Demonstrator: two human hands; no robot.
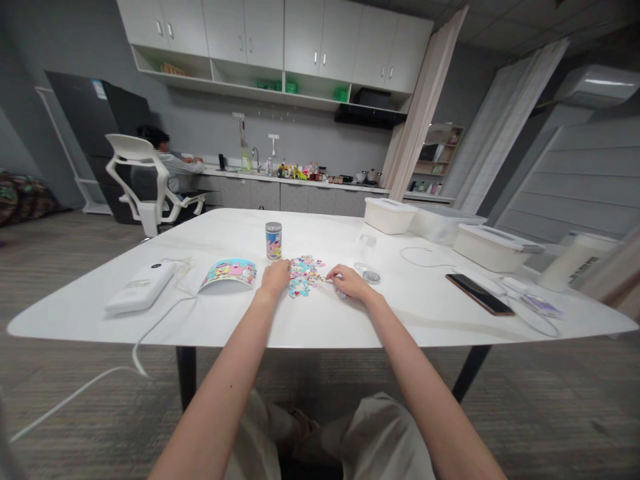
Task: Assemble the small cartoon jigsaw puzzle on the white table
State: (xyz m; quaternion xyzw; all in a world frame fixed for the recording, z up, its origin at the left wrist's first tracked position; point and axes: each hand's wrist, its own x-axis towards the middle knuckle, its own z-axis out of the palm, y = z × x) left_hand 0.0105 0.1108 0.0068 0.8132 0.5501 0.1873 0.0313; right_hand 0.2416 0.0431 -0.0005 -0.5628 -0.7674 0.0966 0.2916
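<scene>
A heap of small colourful jigsaw pieces [305, 273] lies on the white table [310, 320]. My left hand [276, 276] rests at the heap's left edge with its fingers curled under; what they hold is hidden. To the right of the heap my right hand [349, 281] lies with fingers bent, fingertips touching pieces. A cartoon picture sheet [229, 273] curls up to the left of my left hand. Behind the heap stands a small round tin [273, 241] with a cartoon label.
A white power bank [141, 286] with a cable lies at the left. A round lid [371, 276] and a clear cup [367, 245] sit right of my hand. A phone [480, 294] and white lidded boxes [390, 215] fill the right side. A person sits in a white chair [143, 180] behind.
</scene>
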